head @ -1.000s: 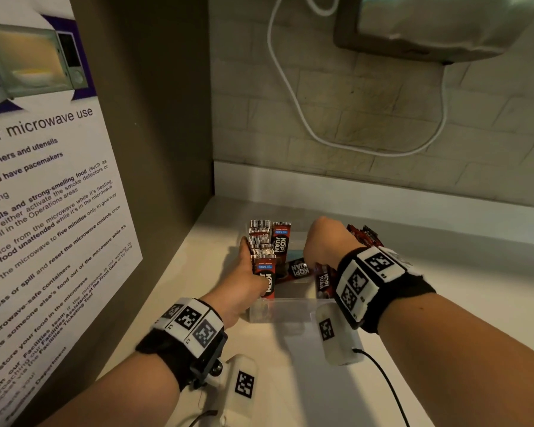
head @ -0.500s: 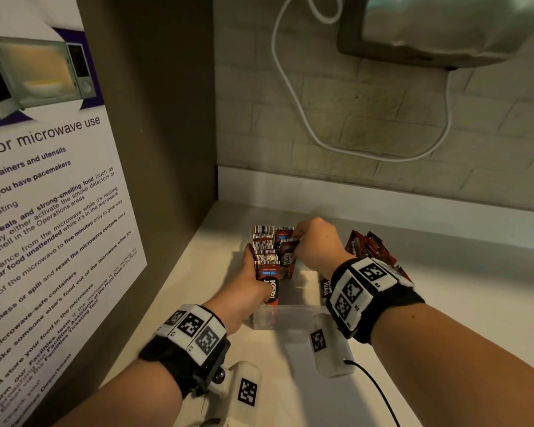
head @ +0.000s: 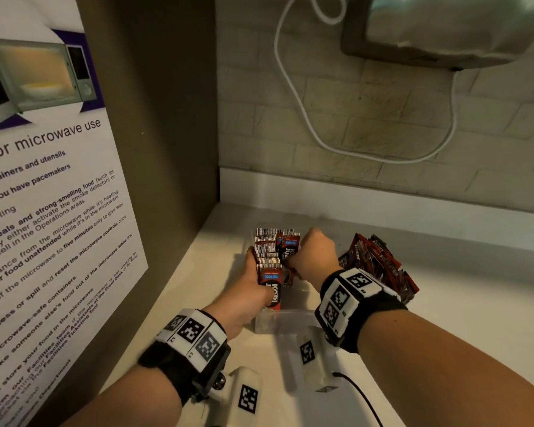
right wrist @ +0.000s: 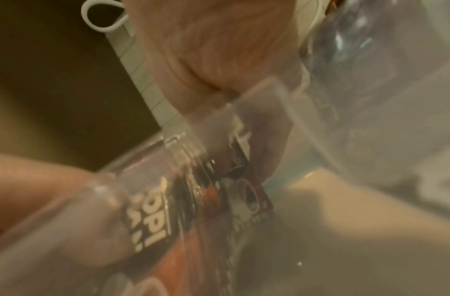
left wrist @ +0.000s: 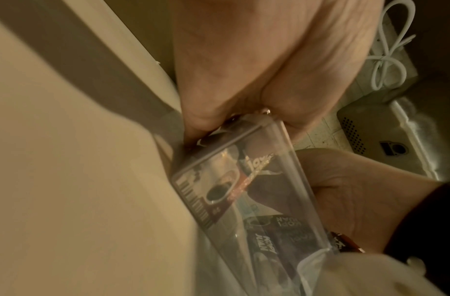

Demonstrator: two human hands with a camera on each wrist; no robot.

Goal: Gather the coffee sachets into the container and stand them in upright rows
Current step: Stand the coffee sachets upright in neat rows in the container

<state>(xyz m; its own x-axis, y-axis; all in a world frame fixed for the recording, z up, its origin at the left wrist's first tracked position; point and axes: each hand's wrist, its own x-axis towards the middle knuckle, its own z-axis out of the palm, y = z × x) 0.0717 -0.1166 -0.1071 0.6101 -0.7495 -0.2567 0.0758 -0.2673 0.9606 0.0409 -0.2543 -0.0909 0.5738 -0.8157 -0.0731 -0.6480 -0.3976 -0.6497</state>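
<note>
Centre of head view: clear container (head: 285,317) on the counter (head: 444,303) holds upright sachets (head: 267,257), nearest reading "KOPI", "100%". Left hand (head: 248,298) grips the left row. Right hand (head: 313,260) pinches a sachet. Loose pile (head: 379,266) lies right. Poster (head: 43,211) upper left: "for microwave use".

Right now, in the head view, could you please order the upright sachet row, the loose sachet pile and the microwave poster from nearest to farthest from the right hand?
1. Upright sachet row: touching the right hand, on its left, inside the container.
2. Loose sachet pile: just to its right, on the counter.
3. Microwave poster: far left, on the side panel.
</note>
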